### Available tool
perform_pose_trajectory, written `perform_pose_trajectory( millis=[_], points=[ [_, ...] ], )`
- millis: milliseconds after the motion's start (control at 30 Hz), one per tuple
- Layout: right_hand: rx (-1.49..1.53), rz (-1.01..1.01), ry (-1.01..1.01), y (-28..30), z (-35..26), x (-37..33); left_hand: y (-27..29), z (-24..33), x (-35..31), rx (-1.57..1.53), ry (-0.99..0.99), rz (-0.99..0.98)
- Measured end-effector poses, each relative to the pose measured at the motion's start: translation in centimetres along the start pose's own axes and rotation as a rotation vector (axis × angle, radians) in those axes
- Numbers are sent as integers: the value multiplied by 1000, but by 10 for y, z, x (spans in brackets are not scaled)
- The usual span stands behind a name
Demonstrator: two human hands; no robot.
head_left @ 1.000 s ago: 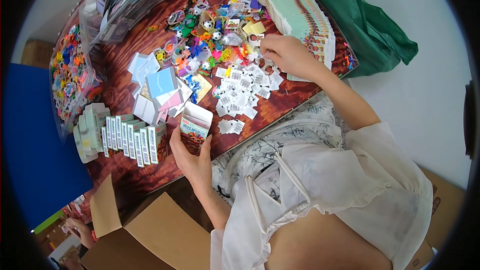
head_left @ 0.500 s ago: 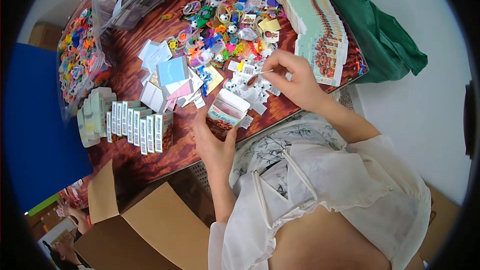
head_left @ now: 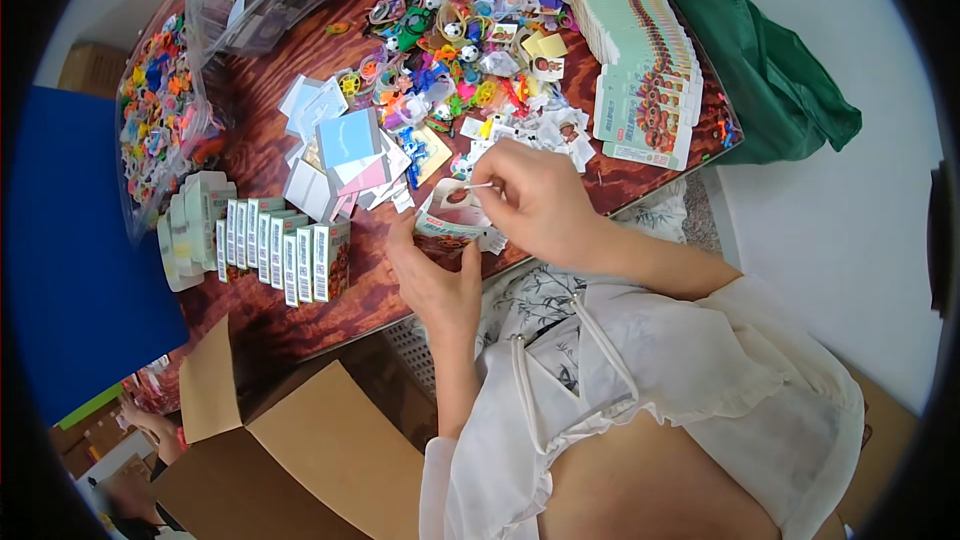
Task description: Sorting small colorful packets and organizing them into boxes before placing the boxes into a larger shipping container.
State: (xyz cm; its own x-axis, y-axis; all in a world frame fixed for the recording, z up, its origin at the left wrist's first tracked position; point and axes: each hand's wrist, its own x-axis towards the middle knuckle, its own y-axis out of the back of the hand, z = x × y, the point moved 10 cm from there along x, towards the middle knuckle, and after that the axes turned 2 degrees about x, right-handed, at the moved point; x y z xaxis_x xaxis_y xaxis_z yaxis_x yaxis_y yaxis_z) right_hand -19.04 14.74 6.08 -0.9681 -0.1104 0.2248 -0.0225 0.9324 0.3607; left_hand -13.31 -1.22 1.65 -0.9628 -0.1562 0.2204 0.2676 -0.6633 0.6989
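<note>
My left hand (head_left: 438,290) is wrapped round a small pale green printed carton (head_left: 445,231), held upright with its top open. At the carton's mouth, my right hand (head_left: 532,198) pinches a thin white card (head_left: 480,186), seen nearly edge-on; a brown patch shows beside it at the opening. Just beyond are small white printed cards (head_left: 560,130) in a loose heap. A large pile of colourful little plastic toys (head_left: 440,50) lies farther back. Left of the carton are scattered flat cards and packets (head_left: 346,143), blue, pink and white.
Closed cartons (head_left: 318,262) stand in rows at the left, and flat cartons (head_left: 645,105) fan out at the far right beside a green bag (head_left: 775,70). A clear bag of toys (head_left: 155,110) sits far left. Below the table edge is an open cardboard box (head_left: 330,440). Another person's arm (head_left: 150,420) shows lower left.
My right hand has moved left and down, bringing the white card from above the small cards to the carton's mouth. My left hand keeps holding the carton, now tilted more upright.
</note>
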Motion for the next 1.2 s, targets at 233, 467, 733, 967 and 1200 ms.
perform_pose_trajectory(
  millis=[233, 467, 733, 967, 1200],
  points=[
    [-351, -191, 253, -32, -31, 6, 5, -8, 0, -33, 29, 95],
    [-190, -171, 431, -19, -40, 2, 1, -15, -1, -176, 176, 47],
    [-126, -228, 403, -25, -25, -3, -6, -2, 3, -247, 95, 33],
    [225, -225, -45, -20, 14, 2, -6, -2, 0, -338, 83, 40],
    [576, -204, -244, -14, 44, 2, -15, 14, -2, -865, 243, -149]
  ],
)
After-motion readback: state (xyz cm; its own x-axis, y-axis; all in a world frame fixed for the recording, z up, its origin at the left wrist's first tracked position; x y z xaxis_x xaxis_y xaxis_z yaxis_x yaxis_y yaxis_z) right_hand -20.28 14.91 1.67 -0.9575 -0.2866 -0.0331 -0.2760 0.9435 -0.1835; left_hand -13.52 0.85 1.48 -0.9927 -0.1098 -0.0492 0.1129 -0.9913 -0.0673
